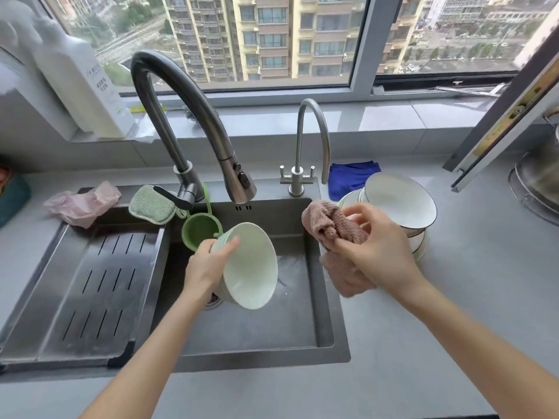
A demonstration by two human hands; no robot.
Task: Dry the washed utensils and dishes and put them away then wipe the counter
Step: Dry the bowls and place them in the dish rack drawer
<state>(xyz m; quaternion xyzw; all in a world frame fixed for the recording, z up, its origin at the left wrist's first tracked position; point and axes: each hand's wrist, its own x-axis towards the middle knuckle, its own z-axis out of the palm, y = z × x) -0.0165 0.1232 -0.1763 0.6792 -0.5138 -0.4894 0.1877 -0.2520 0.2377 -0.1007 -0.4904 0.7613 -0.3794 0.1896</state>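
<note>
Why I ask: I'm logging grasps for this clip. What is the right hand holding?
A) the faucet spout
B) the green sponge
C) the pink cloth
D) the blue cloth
C: the right hand grips the pink cloth bunched in its fingers, while the left hand holds the pale green bowl.

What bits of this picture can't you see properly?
Head view:
- Sink drain: mostly behind the pale green bowl in the left hand.
- Stacked white bowls: lower ones hidden by the pink cloth and right hand, so no count.
- White bottle: label print too small.
- Metal pot: cut off by the right edge.
</note>
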